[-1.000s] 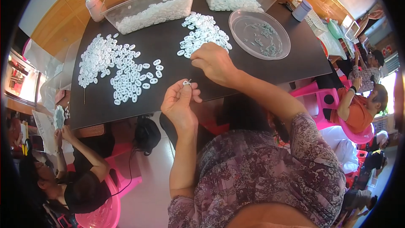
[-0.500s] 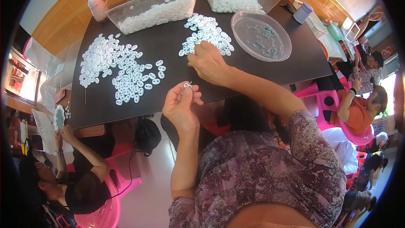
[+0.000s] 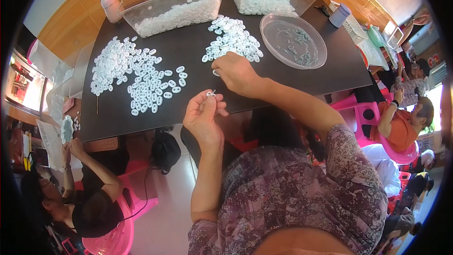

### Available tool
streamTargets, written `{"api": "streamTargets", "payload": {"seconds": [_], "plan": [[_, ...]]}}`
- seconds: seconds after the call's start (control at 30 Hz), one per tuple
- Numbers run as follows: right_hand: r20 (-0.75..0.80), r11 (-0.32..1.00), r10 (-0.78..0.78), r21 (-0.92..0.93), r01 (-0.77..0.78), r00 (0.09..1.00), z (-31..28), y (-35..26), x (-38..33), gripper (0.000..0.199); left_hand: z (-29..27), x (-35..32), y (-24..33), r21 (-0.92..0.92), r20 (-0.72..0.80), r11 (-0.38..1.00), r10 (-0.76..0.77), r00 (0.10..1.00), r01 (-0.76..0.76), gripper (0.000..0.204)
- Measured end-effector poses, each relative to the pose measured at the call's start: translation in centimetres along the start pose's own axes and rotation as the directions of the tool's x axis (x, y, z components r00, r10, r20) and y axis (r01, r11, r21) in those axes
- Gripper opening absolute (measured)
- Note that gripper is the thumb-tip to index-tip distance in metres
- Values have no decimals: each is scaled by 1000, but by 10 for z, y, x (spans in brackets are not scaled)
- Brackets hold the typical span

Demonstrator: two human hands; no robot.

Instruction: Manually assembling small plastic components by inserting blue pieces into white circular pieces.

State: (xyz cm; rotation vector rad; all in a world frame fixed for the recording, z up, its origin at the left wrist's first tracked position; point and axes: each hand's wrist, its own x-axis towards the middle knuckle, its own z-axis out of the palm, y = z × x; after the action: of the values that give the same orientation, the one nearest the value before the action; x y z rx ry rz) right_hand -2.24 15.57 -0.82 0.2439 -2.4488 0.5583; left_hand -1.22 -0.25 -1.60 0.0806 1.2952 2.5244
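Beads [image 3: 114,61] lie in a heap on the left. Then comes the left hand [image 3: 206,118], pinching a white bit [image 3: 211,94] with a thin tip. Just past it, a little rightward, is one bead [image 3: 216,72], pinched by the right hand [image 3: 237,74]. I can't tell which way its long side points. This hand is nearer the other heap [image 3: 233,38].

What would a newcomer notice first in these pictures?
The eye falls first on the large heap of white oval pieces on the left of the dark table, and the smaller middle heap. By that one, the right hand pinches a white piece; nearer the body, the left hand holds a small white item.
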Motion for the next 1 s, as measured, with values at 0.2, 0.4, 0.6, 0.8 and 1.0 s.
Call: {"api": "streamTargets", "payload": {"seconds": [0.2, 0.4, 0.6, 0.8, 1.0], "plan": [[309, 624, 449, 563, -542, 838, -28, -17, -7, 14, 3, -1, 1, -23, 42, 999, 34, 999, -33, 18], [435, 406, 482, 659, -634, 761, -38, -28, -14, 13, 9, -6, 0, 18, 34, 1000, 2, 999, -2, 19], [452, 312, 483, 711, -630, 750, -38, -33, -20, 15, 11, -12, 1, 52, 22, 997, 51, 998, -52, 18], [445, 328, 481, 708, -625, 756, -40, -33, -22, 15, 13, -18, 2, 119, 9, 990, 75, 997, -75, 16], [432, 359, 460, 709, -607, 776, -38, -32, -24, 14, 10, -19, 1, 169, 44, 984, 48, 998, -55, 18]]}}
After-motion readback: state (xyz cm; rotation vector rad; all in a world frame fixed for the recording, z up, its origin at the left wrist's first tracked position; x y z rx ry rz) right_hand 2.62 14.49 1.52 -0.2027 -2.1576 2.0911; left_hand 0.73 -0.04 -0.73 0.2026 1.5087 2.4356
